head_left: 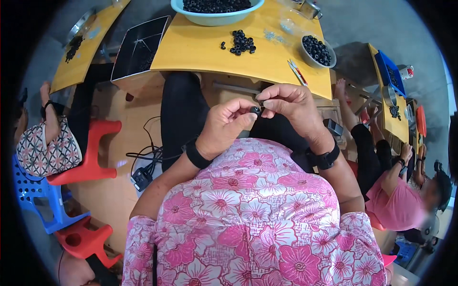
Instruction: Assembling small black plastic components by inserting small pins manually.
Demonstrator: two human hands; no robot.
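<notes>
My left hand (224, 126) is closed in a pinch on a small black cylindrical part (255, 110) with a hole in its end. Just beside it, the fingertips of my right hand (292, 108) press together at the part's upper side. Whatever lies between those right fingers is too small and covered to name. Both hands are over my lap, in front of the yellow table (200, 52). On the tabletop beyond them lies a loose pile of similar black parts (242, 44). Thread snips (296, 72) with red handles rest near the table's front edge.
A light blue basin (214, 19) of black parts stands at the back. Right of the pile are small clear pieces (273, 36) and a bowl (329, 63) of black parts. An open box (119, 74) adjoins the table's left. Other people sit at yellow tables on both sides.
</notes>
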